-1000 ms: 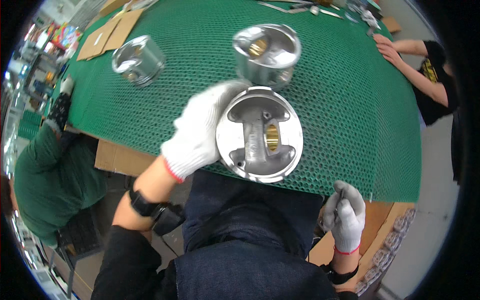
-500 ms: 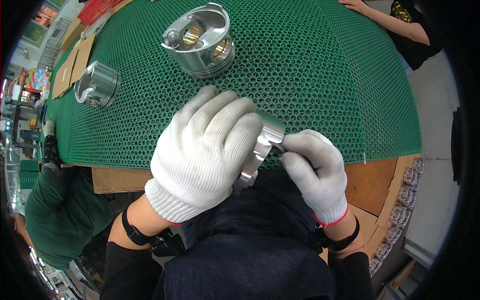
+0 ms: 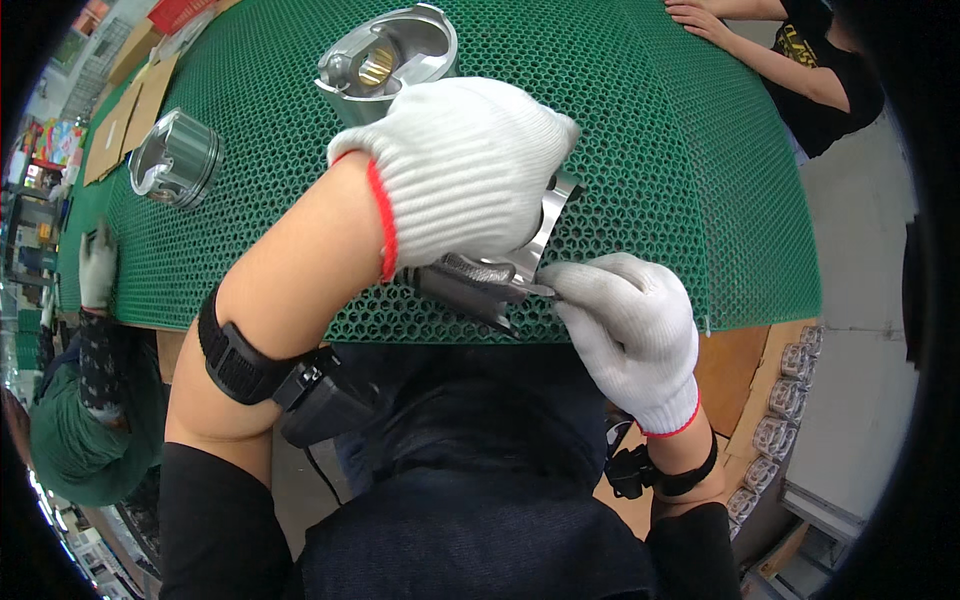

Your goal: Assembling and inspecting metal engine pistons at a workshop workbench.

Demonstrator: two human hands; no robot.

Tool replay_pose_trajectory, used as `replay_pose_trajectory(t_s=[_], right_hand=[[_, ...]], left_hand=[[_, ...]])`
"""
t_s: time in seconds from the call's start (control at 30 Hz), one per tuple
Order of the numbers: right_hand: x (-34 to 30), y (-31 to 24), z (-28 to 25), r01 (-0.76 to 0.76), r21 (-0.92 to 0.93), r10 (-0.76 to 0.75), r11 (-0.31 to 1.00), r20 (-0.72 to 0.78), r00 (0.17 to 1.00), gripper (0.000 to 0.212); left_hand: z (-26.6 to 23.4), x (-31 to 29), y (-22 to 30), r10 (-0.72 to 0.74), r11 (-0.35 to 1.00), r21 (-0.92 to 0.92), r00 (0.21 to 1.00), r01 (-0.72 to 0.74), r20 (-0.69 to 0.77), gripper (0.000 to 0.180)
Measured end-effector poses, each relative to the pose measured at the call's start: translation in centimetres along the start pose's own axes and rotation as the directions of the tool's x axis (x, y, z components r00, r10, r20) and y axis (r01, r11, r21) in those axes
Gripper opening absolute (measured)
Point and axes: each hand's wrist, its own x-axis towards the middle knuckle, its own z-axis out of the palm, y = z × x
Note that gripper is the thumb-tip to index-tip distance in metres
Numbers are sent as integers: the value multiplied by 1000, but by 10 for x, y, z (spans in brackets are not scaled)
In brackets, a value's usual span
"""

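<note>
My left hand [image 3: 475, 165], in a white knit glove, is closed over a silvery metal piston [image 3: 548, 228] near the mat's front edge. The glove hides most of that piston; its curved, shiny rim and a dark underside show. My right hand [image 3: 640, 330], also gloved, pinches a slim grey tool [image 3: 540, 290] whose end meets the piston's near edge. Most of the tool is hidden in the fingers. Beyond my left hand a large piston [image 3: 440, 45] with a brass-coloured bushing stands on the green mat [image 3: 640, 130]. A second loose piston [image 3: 185, 160] lies farther left.
Flat cardboard [image 3: 150, 105] and a red basket [image 3: 175, 12] are at the far left. One person's hands [image 3: 705, 22] rest on the mat's far right edge. A co-worker's gloved hand [image 3: 98, 268] is at the left. Several pistons [image 3: 785, 395] line a board below right.
My left hand has moved up and turned over the piston, its forearm now swung across the mat. The piston has tilted and turned with it. My right hand keeps its pinch at nearly the same place.
</note>
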Motion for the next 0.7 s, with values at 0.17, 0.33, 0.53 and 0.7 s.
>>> replay_pose_trajectory(t_s=[0.17, 0.33, 0.53, 0.7], right_hand=[[0, 2, -5, 139, -193, -118, 971, 121, 986, 22], [17, -11, -14, 313, -412, -208, 856, 280, 937, 26], [13, -19, -37, 333, -392, -53, 857, 577, 815, 15], [-29, -6, -26, -58, -38, 68, 998, 369, 927, 18]], left_hand=[[0, 13, -6, 51, 999, -2, 997, -51, 64, 37], [3, 14, -9, 49, 999, -4, 998, -49, 36, 34], [3, -33, -1, -57, 984, -179, 981, 23, -183, 39], [62, -110, -32, -691, 199, -945, 647, -258, -322, 52]])
